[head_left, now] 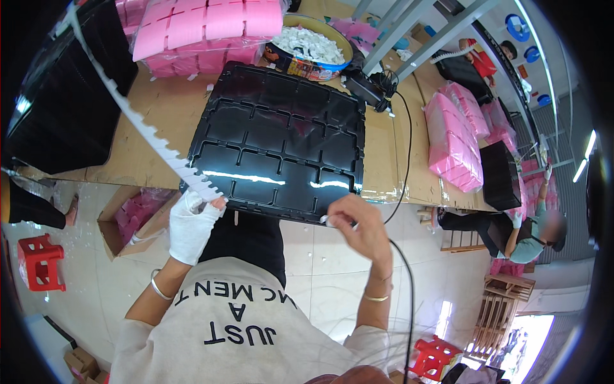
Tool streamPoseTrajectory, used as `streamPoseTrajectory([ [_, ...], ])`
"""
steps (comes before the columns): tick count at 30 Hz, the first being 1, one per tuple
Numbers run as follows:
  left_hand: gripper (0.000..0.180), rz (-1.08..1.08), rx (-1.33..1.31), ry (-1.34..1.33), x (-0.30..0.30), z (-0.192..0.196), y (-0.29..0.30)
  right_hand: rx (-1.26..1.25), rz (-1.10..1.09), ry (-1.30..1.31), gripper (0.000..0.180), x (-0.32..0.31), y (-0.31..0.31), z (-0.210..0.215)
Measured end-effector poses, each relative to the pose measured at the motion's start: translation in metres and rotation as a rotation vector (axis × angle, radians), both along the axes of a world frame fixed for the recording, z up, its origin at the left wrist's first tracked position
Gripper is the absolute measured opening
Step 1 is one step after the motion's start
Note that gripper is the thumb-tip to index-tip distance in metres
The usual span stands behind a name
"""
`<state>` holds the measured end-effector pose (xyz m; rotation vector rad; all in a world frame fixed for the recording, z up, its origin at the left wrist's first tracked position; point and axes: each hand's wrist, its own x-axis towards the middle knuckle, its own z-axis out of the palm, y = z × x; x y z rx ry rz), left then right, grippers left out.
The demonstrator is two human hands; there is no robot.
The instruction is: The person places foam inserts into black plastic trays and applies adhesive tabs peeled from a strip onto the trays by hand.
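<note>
A black plastic tray (275, 137), divided into shallow compartments, lies in front of me at the table's near edge. My left hand (190, 224), in a white fingerless glove, is closed on a long white notched strip (144, 128) by its lower end. The strip runs up past the tray's left side toward the upper left. My right hand (359, 224) is bare, its thumb and forefinger pinched at the tray's near right corner. A small white piece (324, 219) shows at those fingertips.
Pink sheet packs (208, 29) and a tub of white scraps (310, 48) stand behind the tray. Black stacked trays (70, 96) rise at left. A black cable (409, 160) hangs over the table edge. Further right are pink bundles (453, 137) and another person (531, 233).
</note>
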<state>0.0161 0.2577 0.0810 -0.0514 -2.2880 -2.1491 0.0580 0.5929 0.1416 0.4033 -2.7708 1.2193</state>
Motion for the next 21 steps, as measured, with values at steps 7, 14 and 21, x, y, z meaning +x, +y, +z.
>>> streamPoseTrajectory([
  [7, 0.018, -0.048, 0.146, -0.126, 0.011, 0.023, 0.017, -0.802, -0.006, -0.310, 0.006, -0.002, -0.126, -0.032],
  [14, 0.016, -0.039, 0.309, -0.164, 0.014, 0.031, 0.024, -0.759, -0.052, -0.145, 0.022, -0.014, -0.135, -0.033],
  [21, 0.012, -0.087, 0.286, -0.210, 0.010, 0.042, 0.018, -0.615, 0.042, -0.102, 0.012, -0.025, -0.138, -0.021],
])
